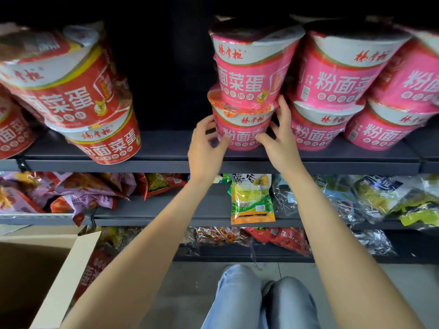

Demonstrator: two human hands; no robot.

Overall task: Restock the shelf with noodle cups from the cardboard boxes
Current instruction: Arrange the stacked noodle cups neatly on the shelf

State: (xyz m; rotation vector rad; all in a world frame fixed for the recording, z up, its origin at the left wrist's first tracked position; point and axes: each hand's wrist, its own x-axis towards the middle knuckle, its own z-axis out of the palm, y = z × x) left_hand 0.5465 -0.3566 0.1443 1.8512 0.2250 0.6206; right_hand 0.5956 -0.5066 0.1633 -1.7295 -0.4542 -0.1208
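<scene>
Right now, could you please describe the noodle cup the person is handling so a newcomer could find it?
On the dark top shelf, find the pink stacks right of the gap. It's the bottom pink cup of the leftmost stack, the only one flanked by the left hand and right hand.

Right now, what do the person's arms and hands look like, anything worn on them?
Both forearms are bare as far as the frame shows: no sleeves, gloves, watch or bracelet. The left hand and right hand show no rings; nails look short and unpainted. Lower down, the legs wear light blue jeans.
</scene>
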